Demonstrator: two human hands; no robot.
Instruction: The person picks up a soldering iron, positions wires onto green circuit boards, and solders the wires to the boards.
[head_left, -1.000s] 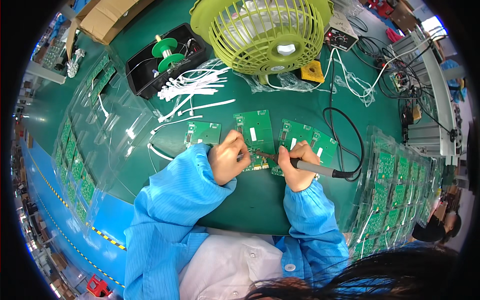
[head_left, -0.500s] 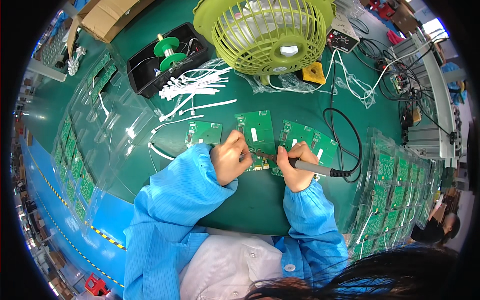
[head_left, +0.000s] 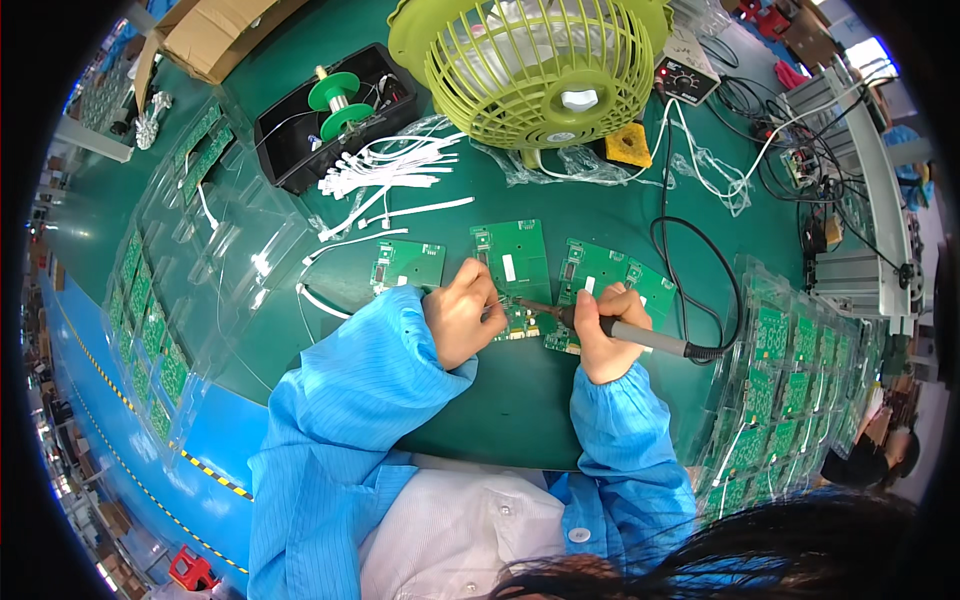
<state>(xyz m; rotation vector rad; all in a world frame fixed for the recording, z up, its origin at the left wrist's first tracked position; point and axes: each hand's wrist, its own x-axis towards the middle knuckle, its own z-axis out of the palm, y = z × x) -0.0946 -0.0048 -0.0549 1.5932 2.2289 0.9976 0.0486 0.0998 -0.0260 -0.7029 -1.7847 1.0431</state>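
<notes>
My right hand (head_left: 608, 338) grips a soldering iron (head_left: 652, 339) with a grey handle, its tip pointing left at the lower part of the middle green circuit board (head_left: 520, 258). My left hand (head_left: 464, 314) is closed in a pinch at that board's lower left edge, close to the iron's tip. What its fingers hold, if anything, is too small to make out. To the right, partly under my right hand, lies a wider circuit board (head_left: 598, 268). Another circuit board (head_left: 412, 262) rests on the left, partly covered by my left hand and sleeve.
Beyond the boards lie a bundle of white cables (head_left: 395, 170), a black bin (head_left: 290, 150) holding a green spool (head_left: 345, 105), and a green fan (head_left: 540, 80). A yellow sponge (head_left: 627, 146) sits by a control box (head_left: 686, 78). Clear trays (head_left: 740, 400) of boards stand right; more trays stand left.
My right hand and the soldering iron have shifted slightly right, and the iron's cable loop has swung right with them. My left hand has hardly moved.
</notes>
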